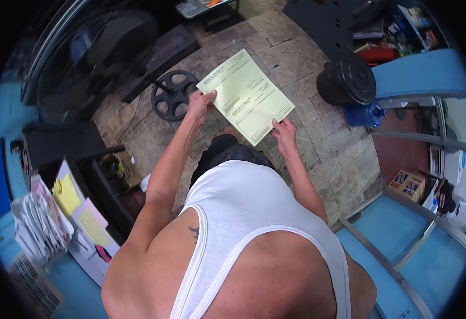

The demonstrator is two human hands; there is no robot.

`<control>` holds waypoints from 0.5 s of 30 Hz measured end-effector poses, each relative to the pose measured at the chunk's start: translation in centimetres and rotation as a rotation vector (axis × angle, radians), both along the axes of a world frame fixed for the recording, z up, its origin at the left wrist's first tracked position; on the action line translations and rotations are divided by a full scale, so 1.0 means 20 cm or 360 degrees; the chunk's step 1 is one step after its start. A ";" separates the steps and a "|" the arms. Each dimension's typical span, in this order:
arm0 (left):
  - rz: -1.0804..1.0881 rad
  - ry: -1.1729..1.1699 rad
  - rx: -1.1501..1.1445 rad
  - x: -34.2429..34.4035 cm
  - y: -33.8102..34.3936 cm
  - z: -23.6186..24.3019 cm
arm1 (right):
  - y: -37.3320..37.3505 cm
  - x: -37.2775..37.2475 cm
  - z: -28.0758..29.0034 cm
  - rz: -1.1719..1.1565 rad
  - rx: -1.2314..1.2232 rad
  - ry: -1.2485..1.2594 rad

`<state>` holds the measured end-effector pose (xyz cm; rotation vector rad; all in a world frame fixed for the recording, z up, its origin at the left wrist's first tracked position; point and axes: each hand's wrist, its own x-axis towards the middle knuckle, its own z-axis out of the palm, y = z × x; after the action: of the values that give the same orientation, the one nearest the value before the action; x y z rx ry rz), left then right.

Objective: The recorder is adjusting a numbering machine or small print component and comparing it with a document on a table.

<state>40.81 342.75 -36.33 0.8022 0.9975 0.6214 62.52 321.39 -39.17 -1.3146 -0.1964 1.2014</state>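
Observation:
A pale green printed form (pixel 250 98) is stretched between my two hands, tilted, out in front of my body above the tiled floor. My left hand (pixel 201 102) pinches its left edge, with the thumb lying on the printed face. At the lower right edge, my right hand (pixel 283 133) grips the paper, its thumb on top and the other fingers mostly behind the sheet. Both hands are closed on the form. Its underside is hidden from me.
A standing fan (pixel 97 58) with a round spoked base (pixel 174 94) is at the left. Right of the form stand a black lidded bin (pixel 350 80) and a blue water jug (pixel 365 114). Stacked papers (pixel 41 226) lie at lower left; a glass-panelled case (pixel 403 228) is at lower right.

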 end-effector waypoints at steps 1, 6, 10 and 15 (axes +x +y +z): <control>-0.0028 0.0014 -0.0021 0.13 0.07 0.01 | 0.02 0.08 -0.05 -0.0041 -0.0065 0.0043; -0.0134 0.0093 -0.0017 0.63 0.57 -0.15 | 0.23 0.47 -0.17 -0.0216 -0.0216 0.0081; -0.0222 0.0158 -0.0016 1.14 0.98 -0.15 | 0.37 0.91 -0.20 -0.0516 -0.0408 0.0005; -0.0230 0.0075 0.0161 1.72 1.46 -0.12 | 0.63 1.40 -0.19 -0.0706 -0.0391 -0.0110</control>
<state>75.24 371.87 -38.65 0.9733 0.9471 0.5340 90.50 334.06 -43.00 -1.5167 0.1936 0.8194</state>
